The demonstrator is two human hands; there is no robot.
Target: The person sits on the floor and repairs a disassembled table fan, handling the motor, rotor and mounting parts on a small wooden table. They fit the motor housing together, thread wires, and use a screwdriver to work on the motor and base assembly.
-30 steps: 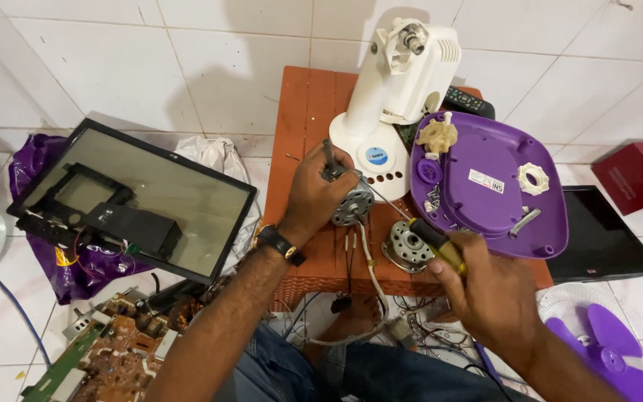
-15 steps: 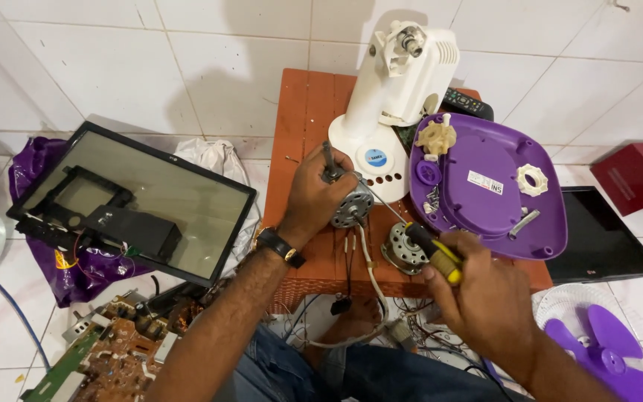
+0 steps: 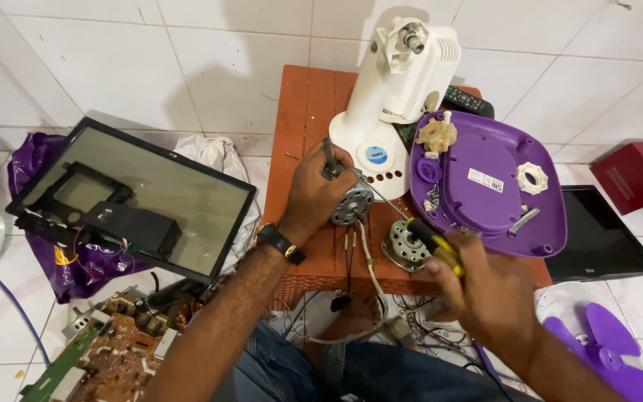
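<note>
Left hand [image 3: 312, 195] grips motor [image 3: 353, 205] | right hand [image 3: 489, 286] holds screwdriver [image 3: 420, 232]

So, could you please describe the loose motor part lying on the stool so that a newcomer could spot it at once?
Start at the orange stool against the tiled wall. On its near edge, beside the purple fan base, lies a round metal motor part. Unlike the motor held by the left hand, it lies free, just by the right hand.

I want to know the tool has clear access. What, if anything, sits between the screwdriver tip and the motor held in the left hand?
Nothing visible does. The screwdriver in the right hand runs straight to the motor gripped by the left hand; the second motor part lies below its shaft.
</note>
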